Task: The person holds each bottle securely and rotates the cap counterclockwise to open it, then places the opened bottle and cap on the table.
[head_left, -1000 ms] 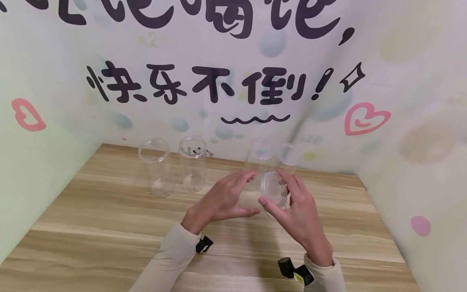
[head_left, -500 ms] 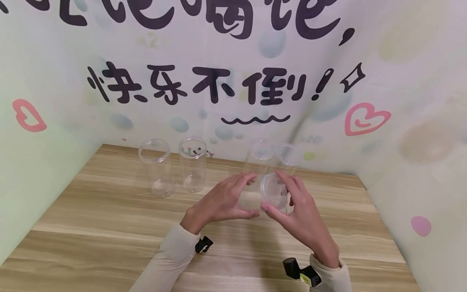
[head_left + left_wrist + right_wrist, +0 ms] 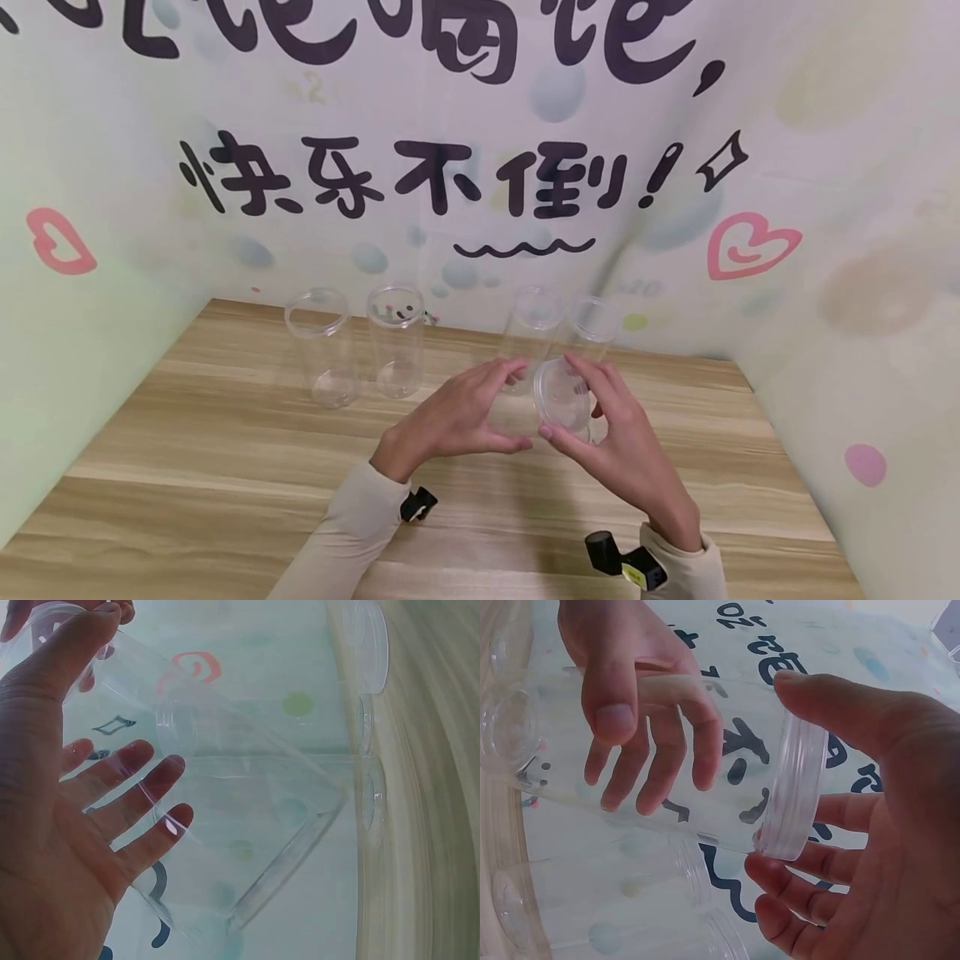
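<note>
A clear plastic jar (image 3: 247, 817) is held tilted above the table between both hands. My left hand (image 3: 453, 412) wraps round its body, thumb on one side and fingers on the other. My right hand (image 3: 626, 442) grips the clear screw lid (image 3: 795, 787) at the jar's mouth, with the thumb on one edge and fingertips on the opposite edge. The lid sits over the mouth and faces the head camera, up and toward the right hand. The jar's base (image 3: 510, 731) points away from the right palm. Nothing shows inside the jar.
Two clear jars, one farther left (image 3: 322, 350) and one beside it (image 3: 396, 350), stand upright at the back left of the wooden table (image 3: 225, 500). Another pair, a jar (image 3: 534, 321) and its neighbour (image 3: 592, 321), stands behind the hands. A printed wall (image 3: 420, 108) encloses the back.
My right hand and wrist have swung slightly right and down around the lid, and the lid's face has tilted a little. The left hand has stayed almost still on the jar.
</note>
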Available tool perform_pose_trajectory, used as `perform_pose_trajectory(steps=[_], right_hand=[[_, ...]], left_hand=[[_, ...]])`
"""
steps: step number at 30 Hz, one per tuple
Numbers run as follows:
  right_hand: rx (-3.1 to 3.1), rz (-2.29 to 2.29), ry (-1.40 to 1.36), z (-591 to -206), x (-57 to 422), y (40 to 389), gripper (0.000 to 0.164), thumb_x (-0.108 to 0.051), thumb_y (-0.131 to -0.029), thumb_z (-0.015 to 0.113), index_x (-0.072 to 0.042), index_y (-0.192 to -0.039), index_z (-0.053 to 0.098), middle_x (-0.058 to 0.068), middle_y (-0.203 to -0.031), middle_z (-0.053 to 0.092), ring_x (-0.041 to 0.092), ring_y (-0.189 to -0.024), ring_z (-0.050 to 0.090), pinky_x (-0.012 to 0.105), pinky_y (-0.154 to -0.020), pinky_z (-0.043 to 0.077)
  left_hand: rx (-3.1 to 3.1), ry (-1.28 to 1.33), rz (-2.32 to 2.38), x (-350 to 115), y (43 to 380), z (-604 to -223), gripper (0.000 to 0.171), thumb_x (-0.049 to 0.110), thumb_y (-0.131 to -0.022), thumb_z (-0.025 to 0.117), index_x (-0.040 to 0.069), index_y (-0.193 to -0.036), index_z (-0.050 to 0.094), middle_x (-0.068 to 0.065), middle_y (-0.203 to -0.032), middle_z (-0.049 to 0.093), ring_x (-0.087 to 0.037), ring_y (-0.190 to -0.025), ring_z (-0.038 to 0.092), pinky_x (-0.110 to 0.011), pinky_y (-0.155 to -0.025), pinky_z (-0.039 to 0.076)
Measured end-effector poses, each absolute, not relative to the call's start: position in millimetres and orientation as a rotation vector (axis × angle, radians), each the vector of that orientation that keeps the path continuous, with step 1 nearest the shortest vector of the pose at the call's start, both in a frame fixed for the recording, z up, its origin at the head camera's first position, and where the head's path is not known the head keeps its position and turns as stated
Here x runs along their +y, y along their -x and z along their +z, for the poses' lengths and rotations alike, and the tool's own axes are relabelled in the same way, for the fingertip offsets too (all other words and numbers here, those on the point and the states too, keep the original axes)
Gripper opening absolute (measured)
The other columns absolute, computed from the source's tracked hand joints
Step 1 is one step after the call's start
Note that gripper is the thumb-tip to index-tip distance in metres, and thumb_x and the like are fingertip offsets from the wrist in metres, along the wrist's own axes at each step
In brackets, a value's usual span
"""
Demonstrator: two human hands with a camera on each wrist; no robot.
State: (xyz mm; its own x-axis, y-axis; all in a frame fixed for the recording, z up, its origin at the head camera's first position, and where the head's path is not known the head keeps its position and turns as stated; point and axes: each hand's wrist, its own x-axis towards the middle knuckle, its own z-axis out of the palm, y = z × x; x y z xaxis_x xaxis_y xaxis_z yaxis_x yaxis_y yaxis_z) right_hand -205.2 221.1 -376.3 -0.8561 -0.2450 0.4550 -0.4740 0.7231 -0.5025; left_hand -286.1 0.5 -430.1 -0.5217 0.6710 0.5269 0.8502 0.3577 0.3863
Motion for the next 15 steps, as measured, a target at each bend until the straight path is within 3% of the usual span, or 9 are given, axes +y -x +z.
perform_pose_trajectory(steps=[15], right_hand=[[-2.544,0.967,-0.685,-375.8,226.7,205.8,0.084,-0.012,-0.077,0.085,-0.021,-0.149,0.043,0.000,-0.137,0.052,0.010,-0.109,0.048,0.025,-0.075,0.046]], left_hand=[[-2.354,1.360,-0.906,0.9,286.3,-431.1,0.089,0.047,-0.078,0.082,0.002,-0.143,0.042,-0.006,-0.125,0.062,-0.020,-0.112,0.062,-0.035,-0.096,0.051]])
